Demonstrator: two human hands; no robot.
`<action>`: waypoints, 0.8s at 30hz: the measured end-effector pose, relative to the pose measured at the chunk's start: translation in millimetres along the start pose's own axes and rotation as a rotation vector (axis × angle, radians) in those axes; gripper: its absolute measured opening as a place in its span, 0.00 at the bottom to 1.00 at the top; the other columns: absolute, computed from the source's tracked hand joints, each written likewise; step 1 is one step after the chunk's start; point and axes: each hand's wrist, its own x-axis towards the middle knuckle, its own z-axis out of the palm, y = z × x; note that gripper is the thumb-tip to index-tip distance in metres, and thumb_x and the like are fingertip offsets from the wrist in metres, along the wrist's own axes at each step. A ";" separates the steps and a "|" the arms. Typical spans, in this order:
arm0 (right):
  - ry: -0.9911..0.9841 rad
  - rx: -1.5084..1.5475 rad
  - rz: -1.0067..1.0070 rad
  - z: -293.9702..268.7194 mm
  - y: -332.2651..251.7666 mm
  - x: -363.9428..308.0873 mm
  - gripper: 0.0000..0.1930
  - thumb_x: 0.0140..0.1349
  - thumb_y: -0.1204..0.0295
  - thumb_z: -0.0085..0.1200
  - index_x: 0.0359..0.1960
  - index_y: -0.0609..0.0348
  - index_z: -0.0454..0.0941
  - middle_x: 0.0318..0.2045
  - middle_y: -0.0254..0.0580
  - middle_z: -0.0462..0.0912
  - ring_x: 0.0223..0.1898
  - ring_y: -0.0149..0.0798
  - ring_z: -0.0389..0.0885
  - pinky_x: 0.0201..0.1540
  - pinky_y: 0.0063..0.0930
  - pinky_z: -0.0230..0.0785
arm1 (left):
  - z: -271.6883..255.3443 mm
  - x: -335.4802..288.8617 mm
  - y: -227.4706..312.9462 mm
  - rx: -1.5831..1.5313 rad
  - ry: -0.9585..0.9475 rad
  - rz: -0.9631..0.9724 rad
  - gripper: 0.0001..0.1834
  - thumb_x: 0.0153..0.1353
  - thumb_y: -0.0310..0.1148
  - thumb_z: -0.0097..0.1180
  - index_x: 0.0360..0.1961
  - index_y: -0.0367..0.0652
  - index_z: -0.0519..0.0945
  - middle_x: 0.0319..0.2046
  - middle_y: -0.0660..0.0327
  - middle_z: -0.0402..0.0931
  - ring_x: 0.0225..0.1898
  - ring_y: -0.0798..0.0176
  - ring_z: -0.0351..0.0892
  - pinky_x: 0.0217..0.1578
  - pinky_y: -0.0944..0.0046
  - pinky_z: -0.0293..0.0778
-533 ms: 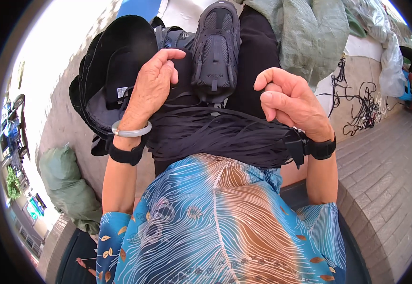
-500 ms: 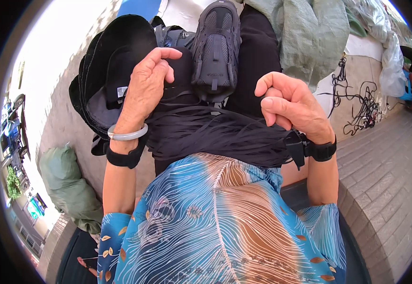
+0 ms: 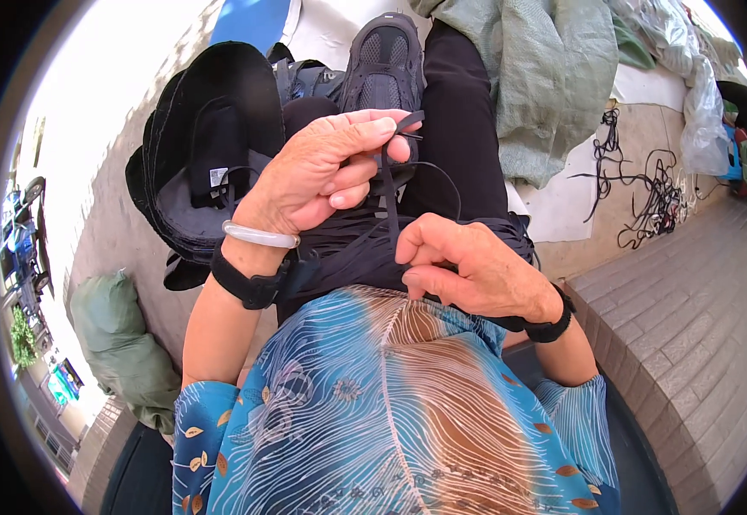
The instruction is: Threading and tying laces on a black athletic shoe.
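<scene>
Clamp the flat black lace [image 3: 391, 202] by its upper part in the grip of the left hand [image 3: 322, 167], letting it run untwisted over the black lace bundle [image 3: 339, 257] to the curled grip of the right hand [image 3: 476, 270], impossible to tell whether clamped too.

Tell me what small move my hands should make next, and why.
Perhaps draw your right hand toward you to tension the flat black lace: your left hand pinches its upper part, it runs to the right fingertips, which seem to hold it, and a thin loop curves nearby.
</scene>
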 end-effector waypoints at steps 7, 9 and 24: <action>0.271 -0.023 0.323 -50.4 13.3 -33.0 0.06 0.61 0.74 0.50 0.37 0.63 0.72 0.21 0.34 0.79 0.17 0.23 0.69 0.20 0.17 0.62 | -4.8 -15.2 -0.9 0.002 0.147 0.079 0.14 0.68 0.37 0.47 0.43 0.36 0.76 0.26 0.65 0.73 0.10 0.81 0.51 0.09 0.79 0.55; 0.297 -0.046 0.318 -58.7 24.1 -32.2 0.06 0.61 0.73 0.50 0.36 0.64 0.74 0.21 0.34 0.78 0.19 0.23 0.71 0.22 0.18 0.65 | -0.9 -10.2 -6.7 0.026 0.136 0.085 0.14 0.68 0.37 0.48 0.42 0.36 0.76 0.25 0.66 0.72 0.10 0.81 0.51 0.09 0.79 0.55; 0.502 0.402 -0.076 -31.1 34.8 44.2 0.13 0.66 0.66 0.48 0.36 0.65 0.77 0.29 0.38 0.81 0.30 0.27 0.77 0.36 0.20 0.71 | 16.2 -2.3 -44.0 0.826 0.132 0.128 0.11 0.65 0.31 0.51 0.40 0.34 0.79 0.24 0.66 0.78 0.28 0.77 0.71 0.33 0.75 0.68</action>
